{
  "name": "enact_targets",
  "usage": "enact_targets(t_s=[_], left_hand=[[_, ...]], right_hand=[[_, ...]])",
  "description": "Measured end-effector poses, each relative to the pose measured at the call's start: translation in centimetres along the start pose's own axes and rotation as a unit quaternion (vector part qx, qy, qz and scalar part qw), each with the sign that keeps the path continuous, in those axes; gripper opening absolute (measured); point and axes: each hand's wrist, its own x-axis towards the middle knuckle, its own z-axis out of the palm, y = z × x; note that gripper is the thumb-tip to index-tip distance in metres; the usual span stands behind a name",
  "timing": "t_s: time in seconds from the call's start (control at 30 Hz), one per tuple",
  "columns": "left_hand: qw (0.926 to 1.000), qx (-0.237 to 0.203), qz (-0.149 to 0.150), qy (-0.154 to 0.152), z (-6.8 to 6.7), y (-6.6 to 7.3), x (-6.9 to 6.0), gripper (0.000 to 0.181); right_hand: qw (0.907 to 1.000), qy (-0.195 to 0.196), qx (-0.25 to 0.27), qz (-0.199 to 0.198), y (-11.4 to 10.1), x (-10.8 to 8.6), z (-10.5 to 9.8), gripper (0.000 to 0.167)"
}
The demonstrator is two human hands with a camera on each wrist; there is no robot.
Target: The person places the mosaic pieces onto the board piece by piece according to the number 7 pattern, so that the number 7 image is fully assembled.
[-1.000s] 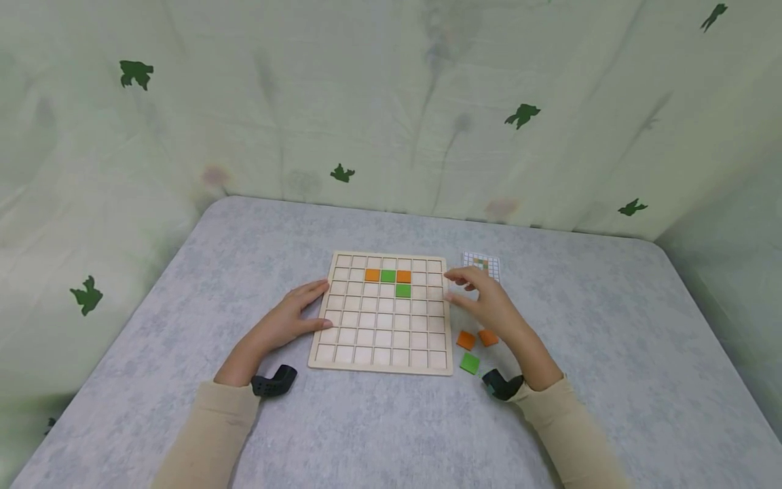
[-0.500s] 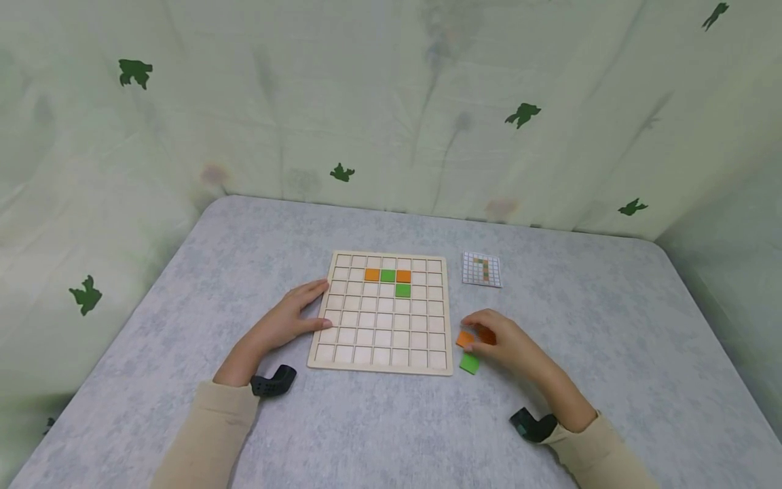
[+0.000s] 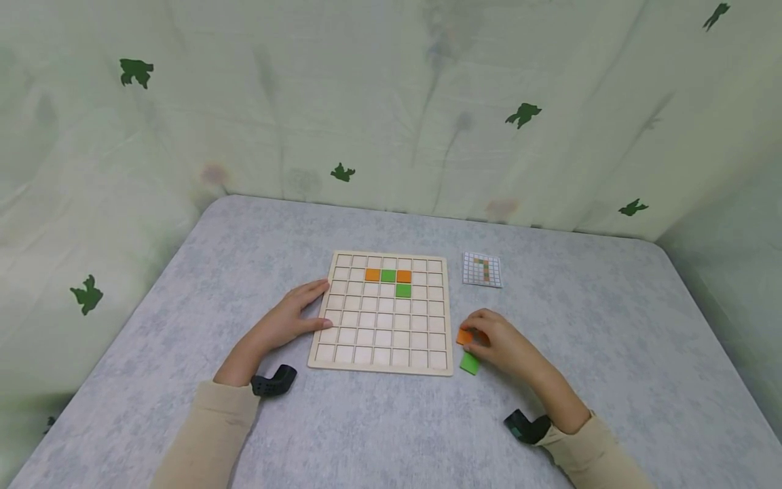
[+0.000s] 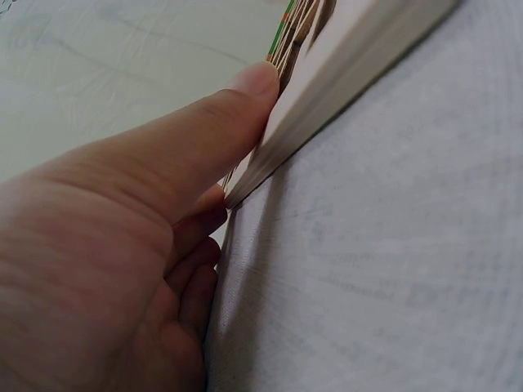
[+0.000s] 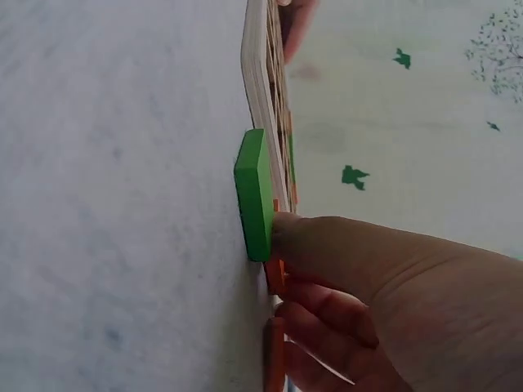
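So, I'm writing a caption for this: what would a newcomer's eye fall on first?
Probably the pale gridded board on the table, where two orange tiles and two green tiles form a hooked shape in its far half. Then perhaps the right hand, beside loose tiles just right of the board, and the small patterned card beyond it.

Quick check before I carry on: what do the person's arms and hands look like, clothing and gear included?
The left hand and right hand are bare. The left sleeve and right sleeve are plain beige, ending short of the hands. A black, bent left device and similar right device sit at the wrists.
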Motion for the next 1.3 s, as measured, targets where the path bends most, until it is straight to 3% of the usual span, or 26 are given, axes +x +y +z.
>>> enact_targets(t_s=[0.17,0.37,0.73,1.0,1.3], left_hand=[[1.0,0.0,0.0,-0.001,0.0,0.0,0.0,0.083],[1.0,0.0,0.001,-0.001,0.0,0.0,0.0,0.083],[1.0,-0.003,0.001,-0.001,0.0,-0.1,0.0,0.083],[1.0,-0.002,0.001,0.002,0.0,-0.2,-0.1,0.083],[1.0,-0.002,0.001,0.003,0.0,0.0,-0.1,0.083]], right_hand=[[0.9997,0.006,0.022,0.005,-0.8,0.9,-0.4,0.027],[0.9972,0.052,0.041,-0.036,-2.7,3.4,-0.4,0.03],[0.9925,0.043,0.106,-0.043,-3.8,7.6,2.9,0.03],[0.9941,0.051,0.093,-0.021,-3.7,8.6,4.2,0.025],[0.9939,0.02,0.108,0.012,-3.9,8.6,4.0,0.028]])
